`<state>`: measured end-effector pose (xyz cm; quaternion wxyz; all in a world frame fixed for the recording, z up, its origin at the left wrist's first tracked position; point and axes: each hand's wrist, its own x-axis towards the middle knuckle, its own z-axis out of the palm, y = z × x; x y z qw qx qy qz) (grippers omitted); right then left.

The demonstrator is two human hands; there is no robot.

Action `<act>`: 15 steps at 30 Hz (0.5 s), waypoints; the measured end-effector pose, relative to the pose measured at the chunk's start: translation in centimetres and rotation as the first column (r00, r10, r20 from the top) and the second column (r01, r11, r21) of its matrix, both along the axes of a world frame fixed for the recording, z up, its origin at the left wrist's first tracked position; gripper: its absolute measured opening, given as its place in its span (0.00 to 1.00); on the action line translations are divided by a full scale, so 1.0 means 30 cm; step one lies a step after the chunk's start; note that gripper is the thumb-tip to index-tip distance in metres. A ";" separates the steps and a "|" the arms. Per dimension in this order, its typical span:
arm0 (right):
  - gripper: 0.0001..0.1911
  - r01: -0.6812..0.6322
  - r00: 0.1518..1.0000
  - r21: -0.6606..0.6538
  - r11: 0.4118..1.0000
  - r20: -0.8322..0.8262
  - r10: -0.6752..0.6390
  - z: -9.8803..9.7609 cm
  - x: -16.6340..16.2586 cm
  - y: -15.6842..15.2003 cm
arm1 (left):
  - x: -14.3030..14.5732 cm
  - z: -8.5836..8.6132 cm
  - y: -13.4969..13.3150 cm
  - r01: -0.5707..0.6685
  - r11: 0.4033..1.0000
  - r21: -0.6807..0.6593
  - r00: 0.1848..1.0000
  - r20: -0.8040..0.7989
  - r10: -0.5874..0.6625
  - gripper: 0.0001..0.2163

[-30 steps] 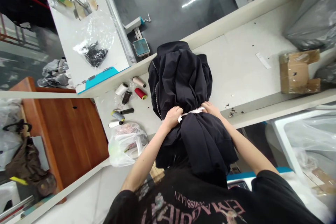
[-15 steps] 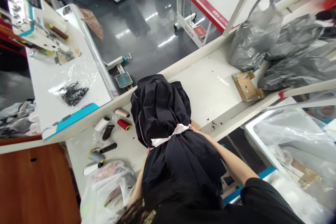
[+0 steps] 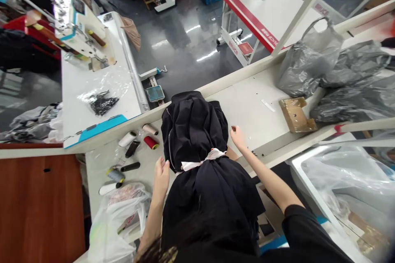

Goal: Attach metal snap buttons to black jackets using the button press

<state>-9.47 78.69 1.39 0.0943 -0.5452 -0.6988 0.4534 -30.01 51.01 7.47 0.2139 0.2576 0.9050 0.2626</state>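
A bundle of black cloth lies on the white table, tied round its middle with a white fabric strip. Its lower part spreads toward my body. On the bundle's left side is my left hand, raised just off the cloth, thumb and fingers apart and nothing in it. My right hand is a short way off the right side, its fingers curled in with nothing visible in them. Both hands are apart from the strip.
Thread spools and a white plastic bag are on the left. Grey plastic bags and a cardboard box stand to the right. Beyond the table's raised edge is a sewing machine. A plastic-lined bin sits at lower right.
Both hands have come away from the tied strip and moved outward and forward, one to each side. The bundle stays on the table. The camera view has shifted slightly.
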 end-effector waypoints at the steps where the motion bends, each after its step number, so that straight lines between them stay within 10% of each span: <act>1: 0.18 0.013 1.000 0.025 1.000 -0.021 -0.012 0.013 -0.064 0.053 | 0.039 0.022 0.039 0.039 0.998 0.054 0.999 -0.033 -0.037 0.23; 8: 0.35 0.036 0.998 -0.062 0.997 -0.045 -0.039 0.150 -0.526 0.220 | 0.445 -0.029 0.259 0.382 0.924 -0.030 0.888 -0.265 -0.376 0.25; 13: 0.22 -0.058 0.978 -0.164 0.985 -0.206 0.023 0.305 -0.619 0.137 | 0.406 -0.062 0.219 0.296 0.920 0.257 0.953 -0.145 -0.266 0.21; 15: 0.19 -0.163 0.939 -0.148 0.975 -0.327 0.108 0.390 -0.562 0.053 | 0.353 -0.064 0.191 0.048 0.863 0.504 0.992 0.077 -0.101 0.17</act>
